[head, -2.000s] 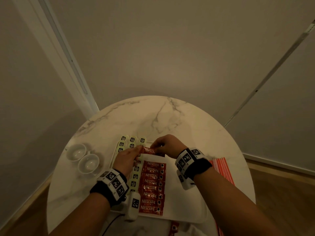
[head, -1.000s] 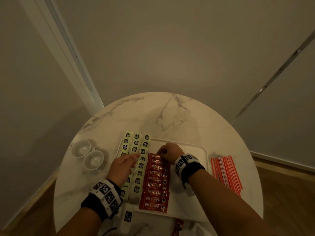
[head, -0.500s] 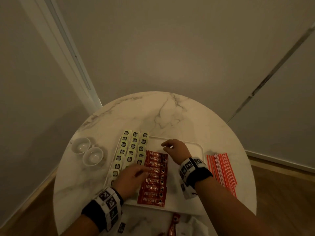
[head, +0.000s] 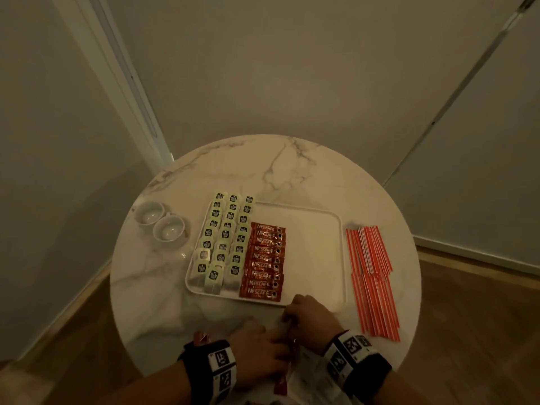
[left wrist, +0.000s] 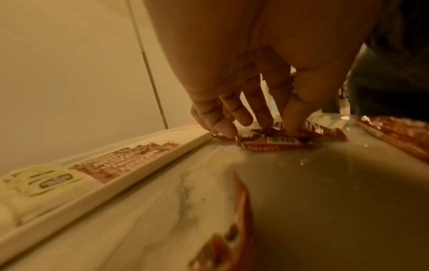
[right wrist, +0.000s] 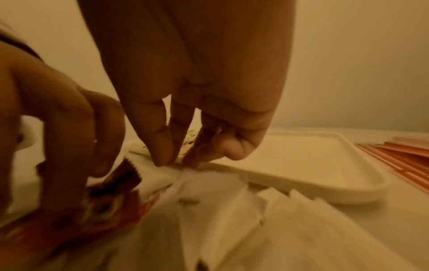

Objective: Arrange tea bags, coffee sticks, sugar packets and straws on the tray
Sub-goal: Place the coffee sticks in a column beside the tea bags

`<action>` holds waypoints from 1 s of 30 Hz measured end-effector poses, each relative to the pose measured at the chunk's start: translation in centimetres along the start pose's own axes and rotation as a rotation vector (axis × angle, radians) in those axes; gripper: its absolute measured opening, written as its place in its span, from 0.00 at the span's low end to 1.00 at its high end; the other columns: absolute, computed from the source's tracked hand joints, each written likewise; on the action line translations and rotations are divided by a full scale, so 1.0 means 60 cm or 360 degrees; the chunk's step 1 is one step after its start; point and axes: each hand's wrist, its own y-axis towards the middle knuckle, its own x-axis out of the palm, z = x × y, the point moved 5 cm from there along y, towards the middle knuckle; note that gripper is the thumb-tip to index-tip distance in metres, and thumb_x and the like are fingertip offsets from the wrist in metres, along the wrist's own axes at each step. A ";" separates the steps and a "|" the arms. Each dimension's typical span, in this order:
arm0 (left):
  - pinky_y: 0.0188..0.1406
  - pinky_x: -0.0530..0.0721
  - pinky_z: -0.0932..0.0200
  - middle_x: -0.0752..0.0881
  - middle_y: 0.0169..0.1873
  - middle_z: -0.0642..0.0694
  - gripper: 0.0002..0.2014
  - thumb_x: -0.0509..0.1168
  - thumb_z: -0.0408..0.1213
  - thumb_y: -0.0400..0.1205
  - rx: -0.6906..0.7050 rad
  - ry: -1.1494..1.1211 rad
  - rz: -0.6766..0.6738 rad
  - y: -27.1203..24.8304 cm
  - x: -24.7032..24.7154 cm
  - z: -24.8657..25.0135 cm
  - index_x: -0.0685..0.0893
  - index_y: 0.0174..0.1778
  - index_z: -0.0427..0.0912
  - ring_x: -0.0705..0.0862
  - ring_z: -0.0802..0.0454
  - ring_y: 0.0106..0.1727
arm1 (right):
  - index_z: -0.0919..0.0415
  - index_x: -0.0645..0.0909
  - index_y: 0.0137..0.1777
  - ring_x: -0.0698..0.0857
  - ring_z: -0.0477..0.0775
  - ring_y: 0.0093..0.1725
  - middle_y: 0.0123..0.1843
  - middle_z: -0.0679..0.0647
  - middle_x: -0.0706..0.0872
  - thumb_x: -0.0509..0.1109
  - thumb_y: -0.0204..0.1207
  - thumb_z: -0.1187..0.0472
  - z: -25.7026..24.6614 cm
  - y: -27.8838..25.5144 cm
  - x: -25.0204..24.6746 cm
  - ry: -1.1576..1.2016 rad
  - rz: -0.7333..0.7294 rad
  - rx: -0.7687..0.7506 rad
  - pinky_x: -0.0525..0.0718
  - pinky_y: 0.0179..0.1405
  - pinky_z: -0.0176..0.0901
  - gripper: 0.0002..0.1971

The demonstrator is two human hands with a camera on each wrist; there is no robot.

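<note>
The word NESCAFÉ, in white letters, can be read on each of the red coffee sticks [head: 264, 260] that lie stacked in a column on the tray [head: 314, 252], just right of the tea bags [head: 225, 241]. A smaller line of print under the brand name is too fine to read. Each tea bag carries a dark label with pale lettering, also too small to make out. In the left wrist view, a loose coffee stick [left wrist: 278, 141] on the counter just beside the tray's near rim shows a white barcode patch; its digits are blurred.
</note>
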 end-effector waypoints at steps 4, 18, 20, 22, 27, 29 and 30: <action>0.43 0.85 0.58 0.83 0.50 0.62 0.17 0.74 0.50 0.67 -0.0077 0.0136 -0.0037 0.004 0.014 0.003 0.80 0.50 0.61 0.81 0.56 0.57 | 0.51 0.81 0.64 0.70 0.56 0.65 0.64 0.52 0.75 0.65 0.79 0.54 -0.011 -0.017 0.022 -0.0282 0.0020 -0.0107 0.78 0.60 0.48 0.15; 0.59 0.78 0.53 0.82 0.54 0.48 0.10 0.54 0.48 0.84 -0.1118 -0.0923 0.0236 -0.045 -0.029 -0.030 0.76 0.54 0.51 0.79 0.50 0.56 | 0.57 0.77 0.62 0.72 0.60 0.63 0.62 0.56 0.79 0.62 0.81 0.58 -0.026 -0.016 0.011 -0.0669 -0.0011 -0.0142 0.73 0.60 0.53 0.12; 0.50 0.78 0.57 0.82 0.46 0.54 0.14 0.58 0.58 0.80 -0.1166 -0.1127 0.0344 -0.048 -0.043 -0.022 0.78 0.47 0.53 0.81 0.54 0.48 | 0.55 0.77 0.57 0.74 0.58 0.60 0.58 0.54 0.83 0.60 0.81 0.59 -0.027 -0.017 0.002 -0.0591 0.0070 -0.0114 0.72 0.58 0.52 0.08; 0.53 0.77 0.55 0.82 0.48 0.53 0.22 0.64 0.66 0.72 -0.1123 -0.1088 0.0255 -0.044 -0.053 -0.006 0.79 0.50 0.53 0.81 0.51 0.51 | 0.54 0.75 0.55 0.76 0.57 0.58 0.55 0.53 0.84 0.59 0.81 0.62 -0.033 -0.023 -0.011 -0.0555 0.0135 -0.0083 0.70 0.58 0.51 0.07; 0.75 0.59 0.40 0.81 0.63 0.42 0.20 0.62 0.50 0.81 -0.0905 -0.0478 -0.0312 -0.017 -0.026 0.013 0.77 0.64 0.42 0.79 0.41 0.65 | 0.53 0.71 0.56 0.80 0.57 0.52 0.51 0.52 0.85 0.58 0.78 0.59 -0.048 -0.056 -0.024 -0.0458 0.0162 -0.0051 0.69 0.65 0.55 0.08; 0.73 0.64 0.40 0.83 0.60 0.42 0.17 0.62 0.46 0.81 -0.0903 -0.0477 -0.0317 -0.018 -0.012 0.008 0.79 0.62 0.43 0.81 0.41 0.62 | 0.51 0.72 0.55 0.82 0.55 0.52 0.51 0.49 0.85 0.58 0.76 0.50 -0.058 -0.074 -0.013 -0.0290 0.0008 -0.0102 0.68 0.68 0.54 0.11; 0.71 0.69 0.41 0.84 0.59 0.44 0.16 0.62 0.48 0.80 -0.0953 -0.0551 -0.0250 -0.023 -0.007 0.001 0.80 0.60 0.46 0.82 0.42 0.60 | 0.51 0.73 0.58 0.82 0.55 0.55 0.54 0.50 0.85 0.58 0.74 0.44 -0.061 -0.085 0.001 -0.0275 -0.0107 -0.0128 0.68 0.68 0.53 0.17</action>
